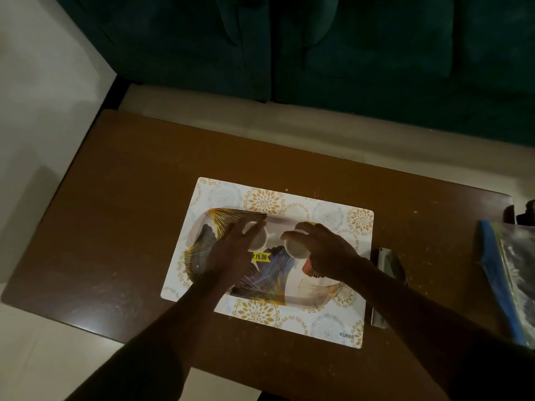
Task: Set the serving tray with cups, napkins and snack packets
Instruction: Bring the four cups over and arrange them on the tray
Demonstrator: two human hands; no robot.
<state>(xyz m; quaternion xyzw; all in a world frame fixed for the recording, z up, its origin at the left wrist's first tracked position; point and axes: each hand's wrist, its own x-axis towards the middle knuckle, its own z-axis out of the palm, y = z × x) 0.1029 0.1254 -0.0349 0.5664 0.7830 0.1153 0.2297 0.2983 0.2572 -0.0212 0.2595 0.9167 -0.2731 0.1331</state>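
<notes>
A patterned serving tray (292, 296) with gold and blue leaf prints and a yellow price sticker lies on a white floral placemat (324, 212). Two small white cups stand side by side in the tray's far half. My left hand (228, 253) wraps the left cup (259, 241) from above. My right hand (324, 250) grips the right cup (296, 250) around its side. Both cups appear upright; whether their bases touch the tray is hidden by my fingers.
The placemat sits on a brown wooden table (121, 215). A silvery packet (388, 285) lies just right of the placemat. A clear zip bag with a blue edge (503, 285) lies at the table's right end. A dark green sofa (318, 53) stands beyond.
</notes>
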